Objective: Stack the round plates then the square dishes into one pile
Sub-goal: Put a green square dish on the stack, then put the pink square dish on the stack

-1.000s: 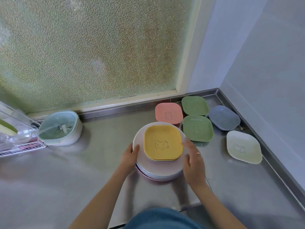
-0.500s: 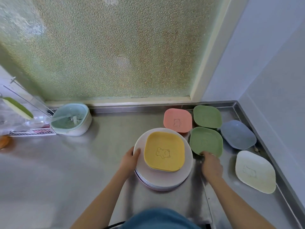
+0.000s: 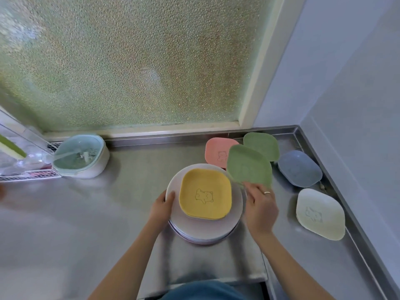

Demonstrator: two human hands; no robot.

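A pile of round pale plates [image 3: 201, 231] stands on the steel counter, with a yellow square dish [image 3: 205, 193] bearing a bear drawing on top. My left hand [image 3: 161, 207] rests on the pile's left rim. My right hand [image 3: 260, 205] grips the near edge of a green square dish [image 3: 249, 166], lifted and tilted up just right of the pile. On the counter lie a pink square dish [image 3: 216, 151], a second green dish [image 3: 263, 146], a blue dish [image 3: 299, 168] and a cream dish [image 3: 320, 216].
A mint and white lidded basket [image 3: 81, 158] sits at the back left beside a wire rack [image 3: 26, 174]. A frosted window runs along the back; a grey wall and the counter's raised edge [image 3: 346, 204] close the right side.
My right hand moved from the pile's right rim to the near green dish, took hold of it and lifted it off the counter, tilted. My left hand stayed on the pile.
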